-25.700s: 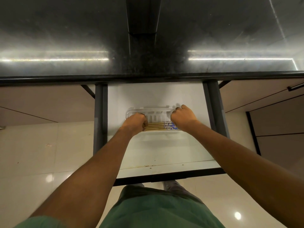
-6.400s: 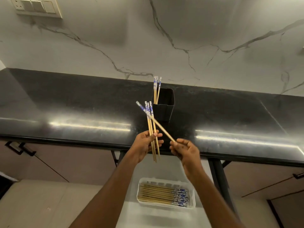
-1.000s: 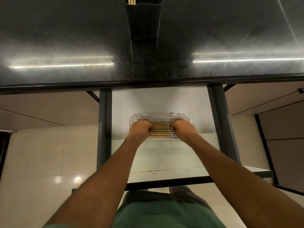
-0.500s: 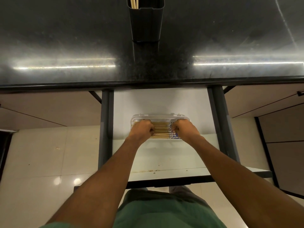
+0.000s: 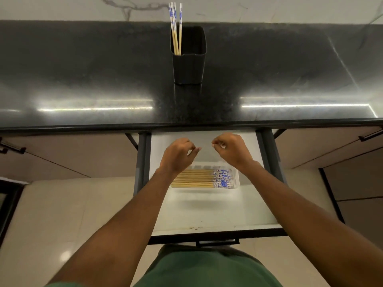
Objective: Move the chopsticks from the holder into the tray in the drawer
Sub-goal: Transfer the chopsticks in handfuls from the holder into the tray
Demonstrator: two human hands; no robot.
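Note:
A black square holder stands on the dark countertop and holds three chopsticks with blue-and-white tops, leaning at its left side. Below, the white drawer is pulled out. A clear plastic tray in it holds several chopsticks lying side by side, patterned ends to the right. My left hand and my right hand hover above the tray, fingers loosely curled, holding nothing. My left wrist hides the tray's left end.
The black countertop runs across the view, with a marble wall behind it. Dark drawer rails flank the drawer. Cabinet fronts with black handles sit on both sides. The floor is glossy tile.
Both hands have let go of the chopsticks in the tray and risen above it toward the counter edge. The view has tilted up, showing the whole holder.

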